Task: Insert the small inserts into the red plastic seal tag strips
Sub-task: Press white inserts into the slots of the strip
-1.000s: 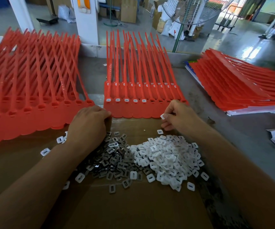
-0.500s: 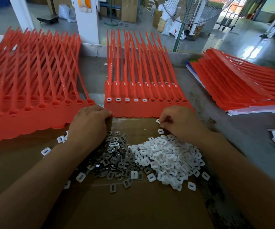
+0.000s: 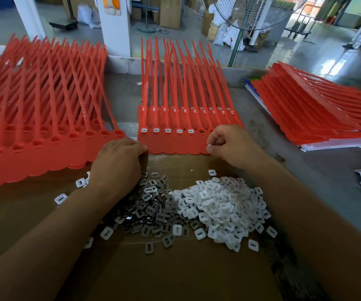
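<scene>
Head view: right hand (image 3: 229, 146) grip pinches small white plastic insert (image 3: 209, 146) at front edge of middle red plastic seal tag strips (image 3: 175, 144) on bench (image 3: 272, 131). Left hand (image 3: 118, 164) grip: cannot tell. Risk: thin pinch, so insert tilts, jams or drops.

One head-worn camera looks forward and down, close over the cardboard sheet (image 3: 175, 279) and hands.

The left hand (image 3: 118, 161) and right hand (image 3: 229, 144) are bare, and both forearms too, uncovered seemingly up to the elbows, where the view ends.
</scene>
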`<control>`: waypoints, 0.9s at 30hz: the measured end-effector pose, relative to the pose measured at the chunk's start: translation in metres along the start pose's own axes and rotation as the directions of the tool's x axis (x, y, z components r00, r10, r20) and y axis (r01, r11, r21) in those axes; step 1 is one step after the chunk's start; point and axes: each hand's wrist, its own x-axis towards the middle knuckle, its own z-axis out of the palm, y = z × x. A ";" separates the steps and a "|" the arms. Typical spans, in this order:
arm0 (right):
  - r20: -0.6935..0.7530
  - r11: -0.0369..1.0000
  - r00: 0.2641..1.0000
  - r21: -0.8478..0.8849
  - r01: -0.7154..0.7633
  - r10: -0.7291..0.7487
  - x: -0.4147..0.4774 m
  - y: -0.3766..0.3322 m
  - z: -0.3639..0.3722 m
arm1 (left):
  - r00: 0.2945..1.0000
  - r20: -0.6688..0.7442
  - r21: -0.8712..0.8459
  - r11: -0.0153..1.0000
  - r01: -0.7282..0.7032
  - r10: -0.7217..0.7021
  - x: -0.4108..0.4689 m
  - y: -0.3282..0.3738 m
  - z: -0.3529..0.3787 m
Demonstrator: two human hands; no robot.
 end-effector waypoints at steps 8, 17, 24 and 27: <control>-0.099 0.999 0.995 0.045 0.002 0.002 0.042 0.000 0.002 | 1.000 -0.008 -0.012 1.000 -0.003 0.003 0.000 0.000 -0.001; -0.079 0.998 0.996 0.046 -0.046 0.049 0.058 0.010 0.011 | 1.000 -0.010 -0.005 1.000 0.004 -0.004 -0.001 0.001 0.000; -0.048 0.995 0.996 0.072 -0.071 0.074 0.062 0.010 0.013 | 1.000 0.010 -0.005 1.000 0.001 -0.001 -0.002 0.002 -0.001; -0.041 0.996 0.997 0.056 -0.067 0.070 0.063 0.010 0.013 | 1.000 0.009 -0.008 1.000 -0.002 0.002 -0.002 0.003 -0.002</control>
